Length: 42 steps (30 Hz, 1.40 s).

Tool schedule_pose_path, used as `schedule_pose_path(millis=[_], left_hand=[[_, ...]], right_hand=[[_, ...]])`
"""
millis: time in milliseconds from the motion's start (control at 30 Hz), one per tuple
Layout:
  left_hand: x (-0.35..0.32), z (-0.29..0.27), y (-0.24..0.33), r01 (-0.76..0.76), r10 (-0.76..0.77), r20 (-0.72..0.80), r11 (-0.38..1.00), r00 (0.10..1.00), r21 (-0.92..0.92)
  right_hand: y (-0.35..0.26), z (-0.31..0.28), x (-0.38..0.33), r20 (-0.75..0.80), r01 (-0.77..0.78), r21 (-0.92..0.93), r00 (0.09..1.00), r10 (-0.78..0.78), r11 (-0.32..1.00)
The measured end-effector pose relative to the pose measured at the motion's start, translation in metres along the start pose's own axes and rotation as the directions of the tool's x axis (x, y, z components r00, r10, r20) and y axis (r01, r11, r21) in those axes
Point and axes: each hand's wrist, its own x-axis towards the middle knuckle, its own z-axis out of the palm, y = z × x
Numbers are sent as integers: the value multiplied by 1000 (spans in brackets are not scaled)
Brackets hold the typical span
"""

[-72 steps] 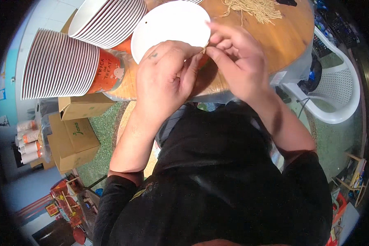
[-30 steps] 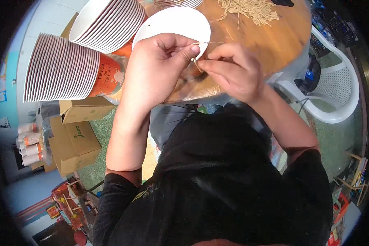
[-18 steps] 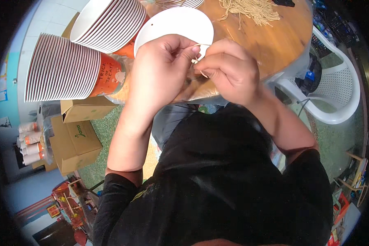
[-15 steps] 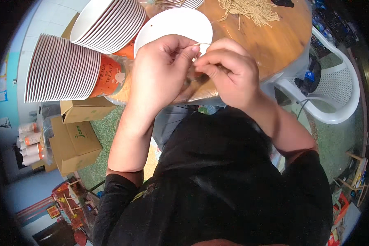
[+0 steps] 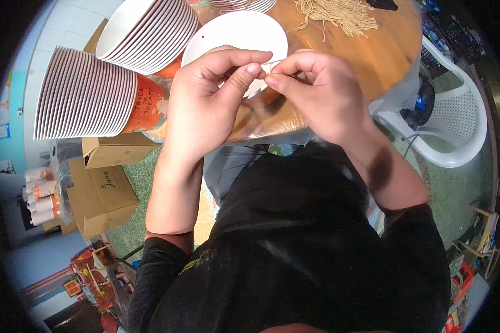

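Note:
Over the near edge of the table, my left hand (image 5: 203,105) and my right hand (image 5: 330,102) meet fingertip to fingertip. Between them runs a short bit of thin tan string (image 5: 274,61). The right thumb and forefinger pinch it. The left thumb and forefinger are bent round its other side, their tips a little apart. Just behind the fingers a paper bucket (image 5: 239,36) shows its white inside, with a small dark hole near its left side. My hands cover its near part, so whether the string passes through it cannot be seen.
Two tall stacks of nested orange-and-white paper buckets (image 5: 86,94) lean at the left. A bundle of tan strings (image 5: 339,16) lies at the far side of the wooden table (image 5: 366,61). A white plastic chair (image 5: 455,116) stands right; open cardboard boxes (image 5: 103,194) sit left.
My right hand has turned, its thumb now nearer the left fingertips. The left forefinger has straightened over the string, and the left hand has shifted slightly left. The bucket stays put.

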Motion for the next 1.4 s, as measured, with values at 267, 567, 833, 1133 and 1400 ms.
schedule_pose_path(millis=[267,567,833,1133,1400], left_hand=[[-3,3,-5,-63,67,17,983,998,-171],[5,-8,-5,101,-71,147,974,987,-204],[12,-17,-6,210,-167,261,966,951,-148],[15,-13,-4,223,-181,237,961,955,-166],[14,-9,-7,161,-119,164,947,979,-279]], right_hand=[[-24,-4,5,4,214,-403,973,-233,890],[-22,-1,5,-4,240,-408,964,-264,881],[-12,-4,6,-29,288,-407,944,-327,867],[10,4,13,25,121,304,991,-135,945],[13,13,6,-52,143,224,990,-134,964]])
